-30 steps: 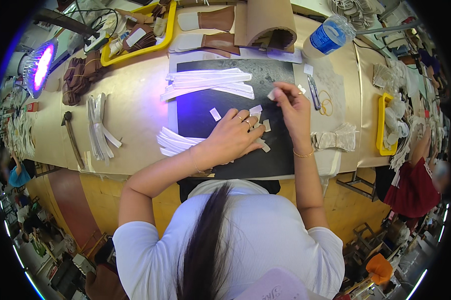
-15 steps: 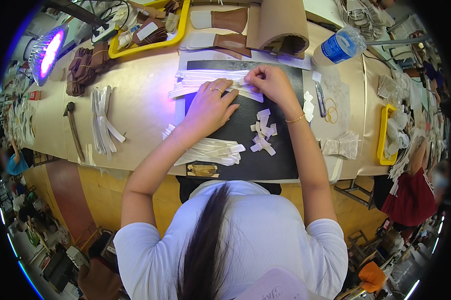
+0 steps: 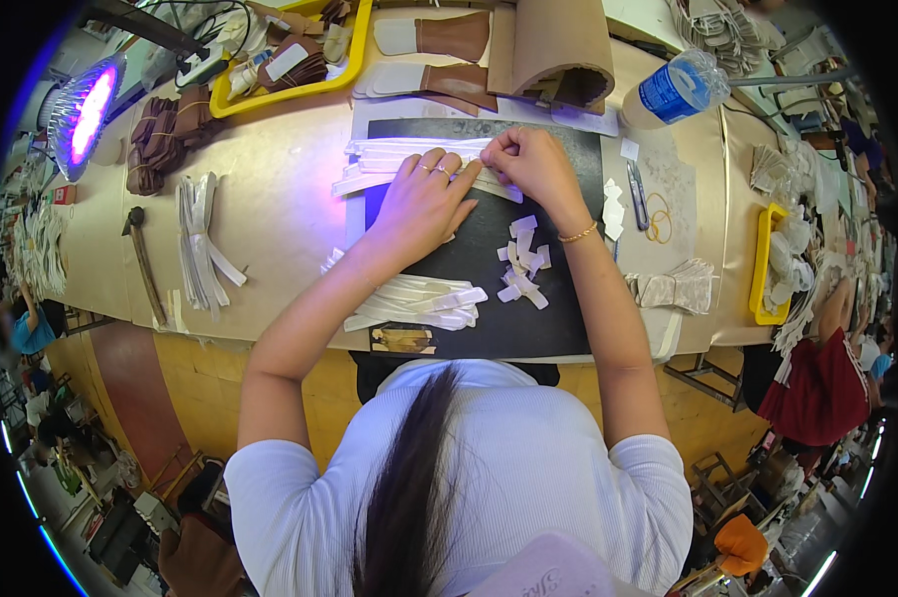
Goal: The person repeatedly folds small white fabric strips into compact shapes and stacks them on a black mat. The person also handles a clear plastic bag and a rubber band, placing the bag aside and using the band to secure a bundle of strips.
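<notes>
Crosswise, white strips (image 3: pixel 372 156) lie beneath the flat left hand (image 3: pixel 421 204); the right hand (image 3: pixel 530 167) is nearer their right ends, its grip unclear.

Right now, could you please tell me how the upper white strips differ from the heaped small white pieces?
The upper white strips are long and narrow; the small white pieces are short tabs. The strips lie roughly lengthwise together, whereas the pieces point various ways in a loose heap. The left hand and right hand are at the strips, while neither touches the heaped pieces. Both are whitish and at least partly on the black mat.
</notes>
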`<state>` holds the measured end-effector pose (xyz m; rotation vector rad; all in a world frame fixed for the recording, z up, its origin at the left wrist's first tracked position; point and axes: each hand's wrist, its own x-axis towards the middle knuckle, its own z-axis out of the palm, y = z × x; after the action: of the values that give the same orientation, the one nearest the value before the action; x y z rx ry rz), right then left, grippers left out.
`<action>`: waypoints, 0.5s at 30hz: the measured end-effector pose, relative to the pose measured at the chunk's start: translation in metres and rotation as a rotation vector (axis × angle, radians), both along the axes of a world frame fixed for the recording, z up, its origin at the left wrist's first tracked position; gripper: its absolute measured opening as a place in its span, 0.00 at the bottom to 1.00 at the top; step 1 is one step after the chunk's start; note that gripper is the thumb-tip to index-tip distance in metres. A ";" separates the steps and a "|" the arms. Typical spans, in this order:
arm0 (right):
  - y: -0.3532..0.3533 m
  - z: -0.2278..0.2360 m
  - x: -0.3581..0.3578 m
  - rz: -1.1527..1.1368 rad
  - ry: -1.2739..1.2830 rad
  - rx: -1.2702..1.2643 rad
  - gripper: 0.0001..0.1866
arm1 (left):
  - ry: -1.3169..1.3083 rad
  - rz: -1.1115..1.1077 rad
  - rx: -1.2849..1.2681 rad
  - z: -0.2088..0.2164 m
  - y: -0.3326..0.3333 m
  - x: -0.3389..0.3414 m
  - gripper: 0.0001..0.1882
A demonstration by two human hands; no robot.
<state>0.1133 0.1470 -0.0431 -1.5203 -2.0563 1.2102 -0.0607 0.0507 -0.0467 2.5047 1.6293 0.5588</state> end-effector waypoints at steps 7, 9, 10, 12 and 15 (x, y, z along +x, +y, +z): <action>-0.004 0.002 0.005 -0.005 -0.208 0.193 0.15 | 0.114 -0.015 0.045 -0.002 0.003 0.000 0.22; 0.000 -0.002 0.011 -0.040 -0.182 0.164 0.15 | 0.066 -0.008 0.032 -0.002 0.004 0.000 0.20; 0.002 -0.010 0.014 -0.070 -0.147 0.166 0.15 | 0.040 -0.007 0.027 -0.002 0.005 -0.001 0.19; 0.004 -0.013 0.027 -0.150 -0.026 0.147 0.13 | -0.148 0.021 -0.049 -0.006 0.010 -0.008 0.18; -0.006 -0.003 0.060 -0.189 0.116 0.042 0.09 | -0.242 0.082 -0.088 -0.002 0.020 -0.008 0.17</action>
<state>0.1734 0.1408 -0.0462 -1.5472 -1.8084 1.1470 -0.0690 0.0706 -0.0491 2.2179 1.6314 0.7493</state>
